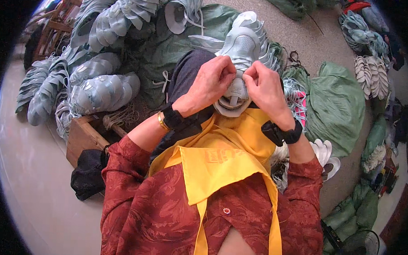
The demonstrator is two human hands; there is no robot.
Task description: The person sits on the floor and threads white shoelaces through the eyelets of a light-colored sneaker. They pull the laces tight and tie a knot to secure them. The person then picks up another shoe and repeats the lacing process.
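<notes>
A pale grey-blue shoe upper (236,89) lies on my lap between my hands, its tongue and heel opening turned toward me. My left hand (209,81) is closed in a pinch at the left side of the tongue. Opposite it, my right hand (267,90) pinches at the right side. The fingertips of the two hands are close together but apart. What they grip, a lace or the upper's edge, is too small to make out. More pale uppers (261,37) are nested behind this one, beyond my hands.
Stacks of nested pale uppers (104,92) are heaped at the left, beside a wooden box (84,141) and a black bag (88,174). Green sacks (337,107) lie at the right, with white uppers (372,77) farther right. A fan (359,250) stands at the lower right.
</notes>
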